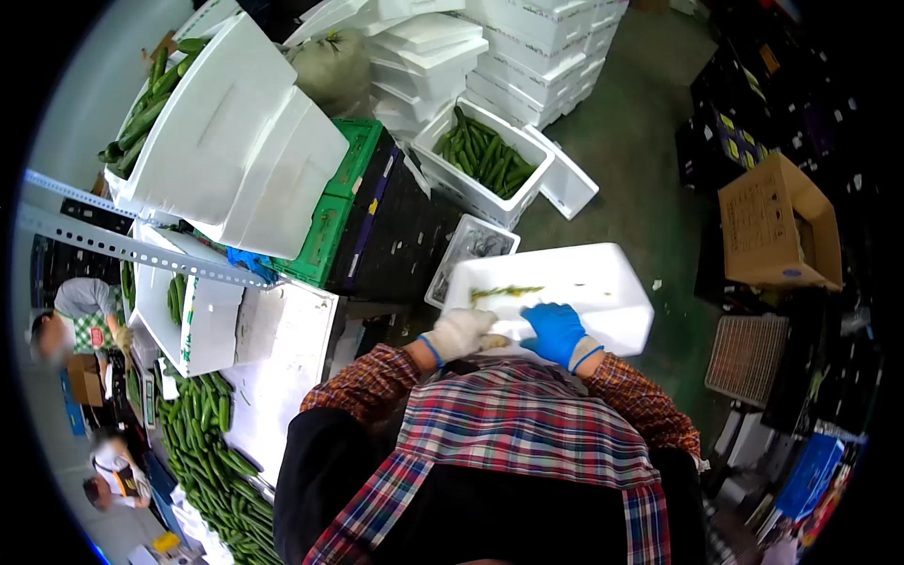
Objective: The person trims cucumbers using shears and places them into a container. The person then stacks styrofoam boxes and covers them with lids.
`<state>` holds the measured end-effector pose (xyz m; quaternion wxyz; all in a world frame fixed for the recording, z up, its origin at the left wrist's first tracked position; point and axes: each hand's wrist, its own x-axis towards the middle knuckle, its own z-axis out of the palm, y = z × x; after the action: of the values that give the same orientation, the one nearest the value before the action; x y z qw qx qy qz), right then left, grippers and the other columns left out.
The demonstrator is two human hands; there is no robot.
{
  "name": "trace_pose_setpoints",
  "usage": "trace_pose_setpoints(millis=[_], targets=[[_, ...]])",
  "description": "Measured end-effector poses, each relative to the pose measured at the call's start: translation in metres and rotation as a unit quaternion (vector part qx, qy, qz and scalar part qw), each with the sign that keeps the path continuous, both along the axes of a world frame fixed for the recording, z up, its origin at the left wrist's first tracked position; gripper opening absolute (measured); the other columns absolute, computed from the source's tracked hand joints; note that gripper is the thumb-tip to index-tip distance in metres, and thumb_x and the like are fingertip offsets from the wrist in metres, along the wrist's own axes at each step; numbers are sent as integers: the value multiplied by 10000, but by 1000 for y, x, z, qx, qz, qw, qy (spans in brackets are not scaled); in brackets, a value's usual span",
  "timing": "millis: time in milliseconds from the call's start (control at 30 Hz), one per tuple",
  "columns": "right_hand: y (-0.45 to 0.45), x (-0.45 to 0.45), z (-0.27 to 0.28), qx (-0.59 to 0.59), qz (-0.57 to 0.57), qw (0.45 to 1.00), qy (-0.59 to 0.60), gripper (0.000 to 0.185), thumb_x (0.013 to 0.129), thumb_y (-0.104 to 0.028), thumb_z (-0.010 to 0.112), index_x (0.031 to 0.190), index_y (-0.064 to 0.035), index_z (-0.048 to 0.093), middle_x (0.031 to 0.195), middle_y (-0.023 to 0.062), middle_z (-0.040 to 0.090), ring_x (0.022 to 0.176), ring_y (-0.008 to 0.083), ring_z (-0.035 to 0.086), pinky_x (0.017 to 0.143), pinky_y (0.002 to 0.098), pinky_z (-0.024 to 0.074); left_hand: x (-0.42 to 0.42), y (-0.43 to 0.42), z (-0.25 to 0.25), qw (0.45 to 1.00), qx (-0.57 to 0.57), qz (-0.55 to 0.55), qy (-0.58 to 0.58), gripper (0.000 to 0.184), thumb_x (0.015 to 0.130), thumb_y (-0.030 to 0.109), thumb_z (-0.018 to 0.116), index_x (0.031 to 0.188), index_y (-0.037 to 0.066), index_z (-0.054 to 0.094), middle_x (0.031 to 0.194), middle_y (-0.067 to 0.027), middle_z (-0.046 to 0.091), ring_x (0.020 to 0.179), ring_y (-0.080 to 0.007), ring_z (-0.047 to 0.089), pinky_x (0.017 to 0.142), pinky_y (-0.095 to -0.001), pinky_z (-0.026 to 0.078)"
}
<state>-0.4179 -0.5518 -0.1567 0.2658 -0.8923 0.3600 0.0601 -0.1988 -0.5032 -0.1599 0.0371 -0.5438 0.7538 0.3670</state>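
A white foam box (617,282) stands in front of my body, with some green and yellowish scraps (508,292) on its inside. My left hand (460,333), in a whitish glove, is at the box's near left edge, its fingers bent; whether it grips anything is hard to make out. My right hand (557,333), in a blue glove with a pale cuff, lies over the near side of the box with its fingers spread.
Cucumbers (202,452) cover part of the metal table (282,330) at left. Foam boxes (231,141) sit on green crates (325,226). A box of cucumbers (485,155) stands ahead, a carton (753,226) at right. Two people (89,311) are at far left.
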Motion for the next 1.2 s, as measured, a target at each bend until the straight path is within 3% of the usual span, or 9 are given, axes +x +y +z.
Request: trace_pose_setpoints(millis=[67,167,300,367,500,633,1033,1133,1200], targets=[[-19,-9,4,-85,-19,990,-111,509,765,-276,683,1225,-103,550,1165,141,591,1076,327,551,976,466,373,5,-10,6,996,20,84,-21,584,863,606,518,970,39,603,870,-192,653,844,-353,647,751,-433,503],[-47,-47,15,-138,-75,963,-218,520,750,-251,696,1232,-108,563,1140,159,614,1004,343,590,932,429,431,22,-30,-10,980,89,160,-80,672,828,683,499,1029,55,629,920,-213,659,901,-380,636,777,-437,499],[-64,-141,-3,-32,-158,976,-143,470,753,-236,705,1191,-111,592,1159,167,601,1045,351,582,886,420,476,41,-67,-32,961,90,236,-114,653,851,638,499,943,15,670,935,-227,665,914,-391,635,812,-440,489],[-55,-198,-31,-76,-169,973,-138,473,759,-262,695,1192,-105,588,1157,165,611,1053,346,582,896,433,472,55,-83,-46,946,94,289,-111,639,877,580,479,970,-21,677,947,-249,662,907,-399,633,812,-442,482],[-17,-294,-60,-11,-268,963,18,441,775,-280,682,1169,-95,606,1128,156,627,1020,343,600,882,412,482,70,-109,-62,953,77,241,-169,706,864,619,455,932,-46,683,950,-269,657,931,-411,623,830,-443,471],[21,-338,-72,49,-362,930,31,413,773,-289,686,1133,-93,632,1104,149,637,993,338,612,861,406,489,59,-120,-50,938,111,271,-187,738,858,632,451,930,-67,679,966,-295,643,968,-421,610,854,-441,464],[-25,-303,-89,166,-357,919,-14,395,777,-299,699,1116,-102,651,1082,130,651,980,292,638,844,374,508,75,-129,-69,919,216,241,-228,714,815,613,527,1044,-50,662,1038,-277,644,992,-411,619,864,-440,482],[-65,-294,-82,193,-325,926,1,403,787,-312,690,1130,-105,642,1114,125,641,1000,297,629,862,379,500,103,-138,-75,841,108,458,-268,620,802,556,560,1068,8,678,1106,-233,635,1026,-369,621,888,-439,484],[-93,-284,-77,237,-347,907,28,401,795,-320,680,1131,-104,639,1124,128,637,1021,303,619,883,389,489,119,-135,-101,856,107,428,-270,635,799,556,565,1011,-32,679,1003,-260,657,959,-398,636,846,-453,491]])
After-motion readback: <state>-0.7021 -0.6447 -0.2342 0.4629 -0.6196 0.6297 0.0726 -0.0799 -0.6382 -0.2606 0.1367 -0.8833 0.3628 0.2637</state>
